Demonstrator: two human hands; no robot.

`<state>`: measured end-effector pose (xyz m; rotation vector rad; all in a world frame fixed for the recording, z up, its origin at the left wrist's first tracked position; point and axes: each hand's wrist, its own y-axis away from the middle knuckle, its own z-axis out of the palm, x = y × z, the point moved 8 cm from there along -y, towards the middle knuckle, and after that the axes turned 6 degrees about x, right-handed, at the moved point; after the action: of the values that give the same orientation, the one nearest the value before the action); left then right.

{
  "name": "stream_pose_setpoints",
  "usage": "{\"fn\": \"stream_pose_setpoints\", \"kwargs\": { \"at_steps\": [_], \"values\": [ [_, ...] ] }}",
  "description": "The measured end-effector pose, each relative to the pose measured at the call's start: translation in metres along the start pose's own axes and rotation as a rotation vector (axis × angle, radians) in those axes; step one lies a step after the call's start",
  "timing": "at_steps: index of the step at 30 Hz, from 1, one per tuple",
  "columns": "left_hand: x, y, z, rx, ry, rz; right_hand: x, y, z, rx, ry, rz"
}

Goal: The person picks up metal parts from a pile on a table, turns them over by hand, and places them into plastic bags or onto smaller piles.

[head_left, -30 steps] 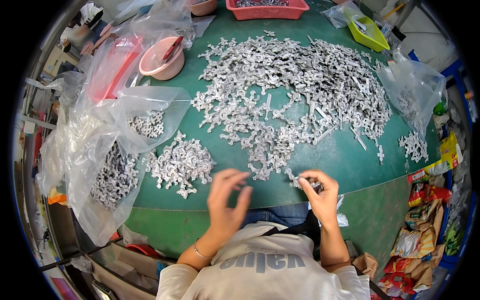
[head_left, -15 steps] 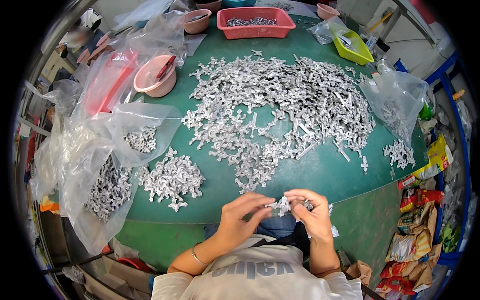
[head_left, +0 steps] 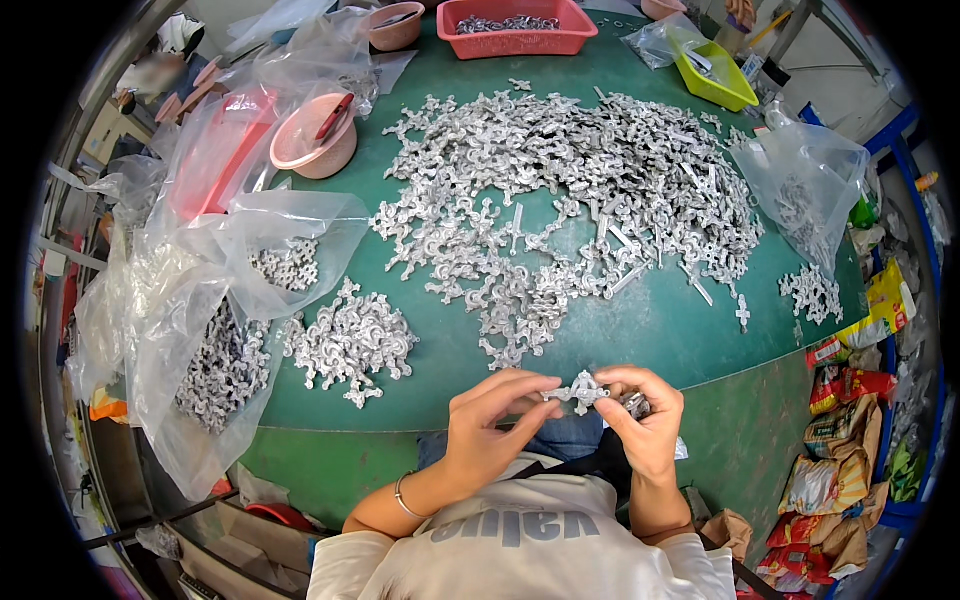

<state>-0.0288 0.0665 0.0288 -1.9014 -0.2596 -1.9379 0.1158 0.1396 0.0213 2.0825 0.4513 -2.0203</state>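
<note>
A small silvery metal casting point(head_left: 583, 392), cross-shaped, is pinched between the fingertips of both hands just over the near edge of the green table point(head_left: 650, 330). My left hand point(head_left: 493, 425) grips its left end, my right hand point(head_left: 645, 423) its right end, and more small metal pieces point(head_left: 635, 404) sit in the right palm. A large heap of the same silvery castings point(head_left: 570, 200) covers the table's middle. A smaller heap point(head_left: 350, 340) lies at the left front.
Clear plastic bags point(head_left: 215, 330) holding castings hang off the left edge. A pink bowl point(head_left: 315, 145), a red basket point(head_left: 515, 25), a yellow-green tray point(head_left: 715, 75) and another bag point(head_left: 805, 190) ring the heap. Snack packets point(head_left: 840, 470) lie at the lower right.
My hands have drawn back from the heap to the table's near edge and come together, both now pinching one casting.
</note>
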Motion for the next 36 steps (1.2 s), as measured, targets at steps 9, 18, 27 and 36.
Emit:
{"fn": "stream_pose_setpoints", "kwargs": {
  "at_steps": [9,18,27,36],
  "values": [
    [-0.030,0.010,0.007,-0.061,0.322,-0.403,0.017,0.002,0.004,-0.059,-0.291,0.112],
    [-0.048,0.016,0.012,-0.107,0.533,-0.629,0.030,0.004,0.011,-0.085,-0.509,0.283],
    [-0.045,0.016,0.012,-0.112,0.533,-0.609,0.032,0.004,0.012,-0.061,-0.526,0.304],
    [-0.045,0.016,0.019,-0.104,0.429,-0.563,0.022,0.004,0.019,0.045,-0.634,0.288]
  ]
}}
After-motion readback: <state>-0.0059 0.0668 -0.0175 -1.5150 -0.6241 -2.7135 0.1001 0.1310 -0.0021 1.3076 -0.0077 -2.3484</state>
